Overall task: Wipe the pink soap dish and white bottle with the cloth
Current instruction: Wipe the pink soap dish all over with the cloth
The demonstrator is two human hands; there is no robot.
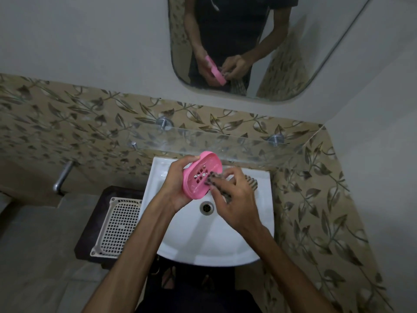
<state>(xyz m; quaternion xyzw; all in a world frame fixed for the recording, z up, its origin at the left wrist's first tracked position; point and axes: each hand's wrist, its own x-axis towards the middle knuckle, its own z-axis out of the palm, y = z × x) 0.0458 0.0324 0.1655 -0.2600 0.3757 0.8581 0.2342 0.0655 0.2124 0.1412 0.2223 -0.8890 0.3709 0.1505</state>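
My left hand [178, 184] holds the pink soap dish [198, 175] tilted on edge above the white sink [209, 242], its slotted inside facing right. My right hand [237, 199] grips a dark checked cloth [216, 180] and presses it against the dish's inner right side. Part of the cloth sticks out behind my right hand near the sink's back rim. The white bottle is not in view.
A glass shelf [225, 143] on metal brackets runs just behind the dish. A mirror [237, 46] above reflects the person's hands. A white perforated basket [119, 227] sits on a dark stand left of the sink. A metal tap [63, 175] juts from the left wall.
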